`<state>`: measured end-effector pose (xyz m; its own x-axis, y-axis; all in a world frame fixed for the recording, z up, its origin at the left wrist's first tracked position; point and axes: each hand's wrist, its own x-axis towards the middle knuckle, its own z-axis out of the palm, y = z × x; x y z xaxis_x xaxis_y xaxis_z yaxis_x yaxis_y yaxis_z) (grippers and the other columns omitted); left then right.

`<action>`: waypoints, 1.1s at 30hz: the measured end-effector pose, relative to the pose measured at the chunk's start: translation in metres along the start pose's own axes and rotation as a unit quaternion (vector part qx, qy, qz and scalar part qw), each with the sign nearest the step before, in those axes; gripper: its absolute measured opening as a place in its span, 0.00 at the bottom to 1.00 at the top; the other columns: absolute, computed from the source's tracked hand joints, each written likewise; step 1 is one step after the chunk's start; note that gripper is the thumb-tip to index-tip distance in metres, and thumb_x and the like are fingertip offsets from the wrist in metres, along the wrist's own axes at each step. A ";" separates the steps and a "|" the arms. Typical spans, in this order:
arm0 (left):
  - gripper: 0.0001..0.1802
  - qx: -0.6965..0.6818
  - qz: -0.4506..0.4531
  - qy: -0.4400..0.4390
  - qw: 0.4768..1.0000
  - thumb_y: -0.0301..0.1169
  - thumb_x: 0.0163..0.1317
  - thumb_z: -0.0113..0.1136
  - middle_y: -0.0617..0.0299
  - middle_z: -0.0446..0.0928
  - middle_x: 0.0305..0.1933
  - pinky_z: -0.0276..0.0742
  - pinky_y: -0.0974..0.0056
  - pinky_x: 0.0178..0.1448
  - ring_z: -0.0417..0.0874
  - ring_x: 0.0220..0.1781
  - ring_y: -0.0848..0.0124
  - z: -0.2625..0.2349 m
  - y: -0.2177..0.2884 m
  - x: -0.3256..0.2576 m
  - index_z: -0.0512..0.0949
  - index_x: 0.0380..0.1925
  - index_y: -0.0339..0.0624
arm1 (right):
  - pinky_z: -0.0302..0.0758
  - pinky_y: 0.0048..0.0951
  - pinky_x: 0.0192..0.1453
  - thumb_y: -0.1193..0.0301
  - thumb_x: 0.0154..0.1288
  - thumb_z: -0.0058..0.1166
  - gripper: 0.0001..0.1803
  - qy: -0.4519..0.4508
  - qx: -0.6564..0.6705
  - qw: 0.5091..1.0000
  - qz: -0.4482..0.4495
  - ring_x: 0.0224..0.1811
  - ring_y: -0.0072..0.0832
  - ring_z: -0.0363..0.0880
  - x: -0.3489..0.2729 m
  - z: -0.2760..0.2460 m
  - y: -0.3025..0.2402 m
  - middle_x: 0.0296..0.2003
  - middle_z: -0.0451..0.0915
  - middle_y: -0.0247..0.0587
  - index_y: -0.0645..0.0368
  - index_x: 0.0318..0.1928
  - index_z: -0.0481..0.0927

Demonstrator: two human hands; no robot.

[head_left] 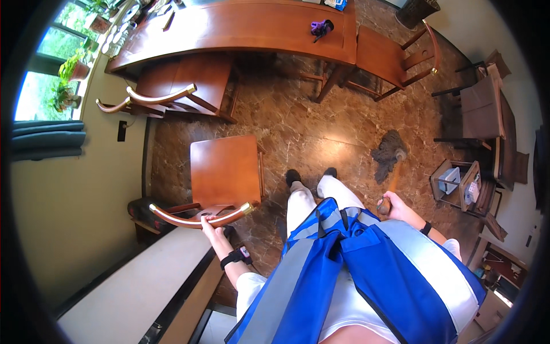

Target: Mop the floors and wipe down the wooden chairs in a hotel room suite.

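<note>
My left hand [212,227] grips the curved top rail of a reddish-brown wooden chair [224,169] with brass-coloured ends. The chair stands upright on the floor to my left, its seat pointing away from me. My right hand [396,207] is closed around the wooden handle of a mop [390,150]. The grey strands of its head lie spread on the floor ahead of me and to the right. The handle slopes up from the mop head to my hand.
A long wooden table [246,28] spans the far side, with a purple-and-black item [321,28] on top. Other wooden chairs stand at its left [177,86] and right [382,55]. A pale counter [143,281] is at near left, a small shelf cart [456,184] at right. Brown marbled floor [275,120] lies between.
</note>
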<state>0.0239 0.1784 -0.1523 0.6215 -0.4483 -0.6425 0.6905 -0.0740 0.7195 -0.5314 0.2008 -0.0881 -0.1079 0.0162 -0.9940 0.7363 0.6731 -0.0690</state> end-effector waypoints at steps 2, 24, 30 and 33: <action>0.07 0.017 0.018 -0.025 0.999 0.28 0.45 0.50 0.66 0.65 0.14 0.67 0.72 0.26 0.67 0.17 0.75 0.029 0.001 0.009 0.63 0.14 0.44 | 0.69 0.32 0.27 0.71 0.45 0.44 0.05 -0.042 0.008 0.999 0.014 0.22 0.31 0.69 0.003 0.005 -0.007 0.18 0.68 0.40 0.57 0.24 0.65; 0.11 0.171 -0.004 -0.046 0.984 0.22 0.39 0.48 0.68 0.61 0.09 0.63 0.73 0.22 0.63 0.12 0.75 0.356 -0.091 -0.037 0.59 0.08 0.46 | 0.73 0.29 0.35 0.76 0.48 0.44 0.04 -0.163 0.166 0.966 0.112 0.27 0.30 0.71 -0.047 0.046 -0.231 0.23 0.68 0.40 0.61 0.26 0.64; 0.11 0.003 -0.214 -0.084 0.973 0.21 0.39 0.48 0.69 0.60 0.09 0.63 0.75 0.20 0.62 0.11 0.77 0.414 -0.100 -0.034 0.58 0.09 0.45 | 0.73 0.30 0.37 0.76 0.49 0.44 0.04 -0.190 0.183 0.955 0.135 0.29 0.31 0.72 -0.050 0.028 -0.237 0.25 0.70 0.42 0.63 0.27 0.65; 0.10 -0.004 -0.210 -0.135 0.968 0.21 0.39 0.48 0.69 0.59 0.10 0.63 0.76 0.19 0.62 0.12 0.78 0.428 -0.112 -0.038 0.58 0.10 0.44 | 0.73 0.31 0.37 0.76 0.49 0.44 0.04 -0.185 0.198 0.952 0.145 0.27 0.31 0.72 -0.051 0.025 -0.238 0.25 0.71 0.42 0.62 0.27 0.65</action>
<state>-0.2354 -0.1779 -0.0955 0.1669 -0.5977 -0.7842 0.8650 -0.2928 0.4074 -0.6843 0.0209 -0.0228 0.3265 -0.1514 -0.9330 0.9010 0.3481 0.2588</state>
